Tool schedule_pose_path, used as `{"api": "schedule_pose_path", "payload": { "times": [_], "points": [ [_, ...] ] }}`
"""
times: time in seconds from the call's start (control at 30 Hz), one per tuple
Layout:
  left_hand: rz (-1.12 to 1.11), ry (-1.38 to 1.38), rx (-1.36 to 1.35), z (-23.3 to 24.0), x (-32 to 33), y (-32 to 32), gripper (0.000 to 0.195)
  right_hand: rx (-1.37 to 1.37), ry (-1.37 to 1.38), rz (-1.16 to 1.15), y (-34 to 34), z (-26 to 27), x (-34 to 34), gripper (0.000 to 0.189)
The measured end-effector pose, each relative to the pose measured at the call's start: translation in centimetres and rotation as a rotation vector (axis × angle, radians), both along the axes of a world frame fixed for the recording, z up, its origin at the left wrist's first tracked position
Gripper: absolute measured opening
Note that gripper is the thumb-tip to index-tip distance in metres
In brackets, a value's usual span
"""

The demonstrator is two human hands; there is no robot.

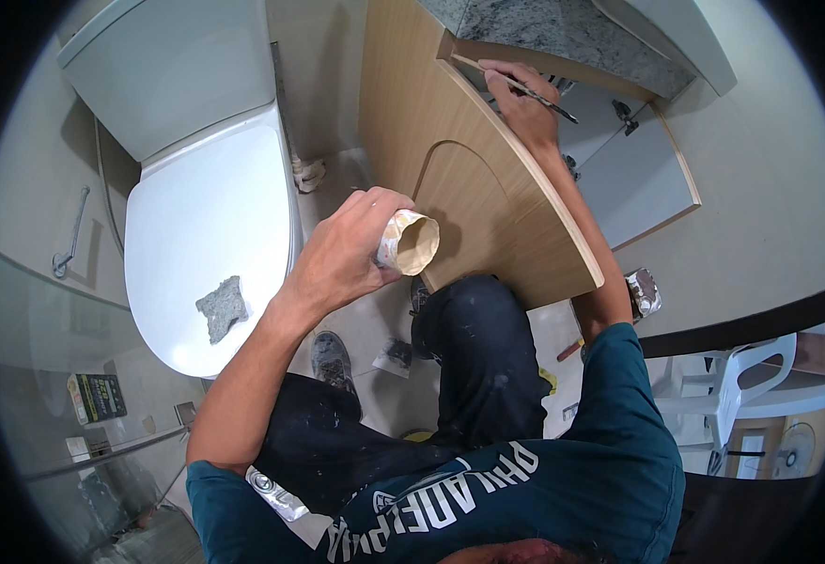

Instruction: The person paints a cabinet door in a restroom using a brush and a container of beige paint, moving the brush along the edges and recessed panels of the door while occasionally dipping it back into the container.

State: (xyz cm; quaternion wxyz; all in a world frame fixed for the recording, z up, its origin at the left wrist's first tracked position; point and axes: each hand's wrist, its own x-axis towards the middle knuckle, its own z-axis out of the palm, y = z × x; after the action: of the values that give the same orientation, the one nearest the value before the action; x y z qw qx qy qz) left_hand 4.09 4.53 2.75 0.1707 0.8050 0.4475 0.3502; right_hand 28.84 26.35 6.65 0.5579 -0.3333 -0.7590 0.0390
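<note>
My left hand (345,250) is wrapped around a patterned paper cup (408,242), its pale open rim tilted towards the camera. My right hand (523,106) holds a thin paintbrush (536,95) at the top of the vanity cabinet. The brush's far end reaches the inner corner by the cabinet's wooden frame. An open wood-grain cabinet door (483,183) stands between both arms, with the right forearm behind its edge. The contents of the cup cannot be made out.
A closed toilet lid (208,240) at left bears a grey ragged cloth or pad (223,309). Another open door (638,176) is on the cabinet's right. Above is a stone countertop (539,28). A white plastic chair (722,395) stands at lower right, a glass panel at lower left.
</note>
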Motion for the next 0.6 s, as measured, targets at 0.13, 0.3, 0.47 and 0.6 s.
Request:
{"api": "schedule_pose_path", "payload": {
  "times": [0.13,0.3,0.47,0.6],
  "points": [
    [0.004,0.003,0.005,-0.04,-0.07,0.02,0.071,-0.024,0.023,0.006,-0.14,0.02,-0.15,0.017],
    [0.004,0.007,-0.009,-0.1,-0.06,0.09,0.071,-0.009,0.001,0.006,-0.27,-0.03,-0.14,0.018],
    [-0.005,-0.011,0.014,-0.09,-0.04,0.05,0.072,-0.009,0.012,0.0,-0.21,0.09,-0.17,0.018],
    [-0.007,-0.009,0.014,-0.06,-0.12,0.01,0.073,-0.037,0.001,0.004,-0.24,-0.11,-0.1,0.018]
  ]
}}
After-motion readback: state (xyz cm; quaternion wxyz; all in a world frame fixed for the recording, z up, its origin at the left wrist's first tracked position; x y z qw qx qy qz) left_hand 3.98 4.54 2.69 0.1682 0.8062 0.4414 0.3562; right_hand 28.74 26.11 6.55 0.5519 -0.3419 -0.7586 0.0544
